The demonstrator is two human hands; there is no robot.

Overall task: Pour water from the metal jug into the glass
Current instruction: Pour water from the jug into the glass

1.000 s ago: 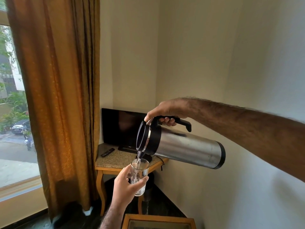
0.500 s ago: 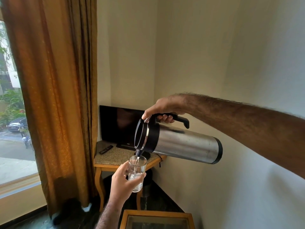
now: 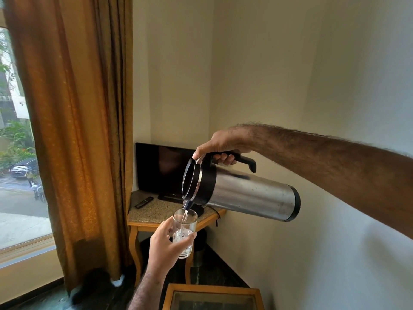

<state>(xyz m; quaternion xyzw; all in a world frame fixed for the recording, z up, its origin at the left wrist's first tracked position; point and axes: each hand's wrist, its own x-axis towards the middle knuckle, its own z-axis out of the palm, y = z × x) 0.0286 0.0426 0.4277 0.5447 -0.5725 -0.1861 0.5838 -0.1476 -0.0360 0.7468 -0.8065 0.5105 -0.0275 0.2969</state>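
My right hand [image 3: 220,148] grips the black handle of the metal jug [image 3: 250,193], which lies tipped almost level, its black lid end pointing left. From the spout a thin stream of water runs down into the clear glass [image 3: 185,231] just below. My left hand [image 3: 164,247] is wrapped round the glass from the left and holds it upright in mid air. Water fills roughly the lower half of the glass.
A corner table [image 3: 156,212] with a stone top stands behind the glass, carrying a black TV [image 3: 163,168] and a remote [image 3: 144,202]. A brown curtain [image 3: 73,130] hangs left beside a window. A wood-framed glass table [image 3: 212,296] lies below. Walls close the right side.
The water level in the glass has risen while the pouring goes on. Jug and glass keep the same pose relative to each other; the view has shifted slightly.
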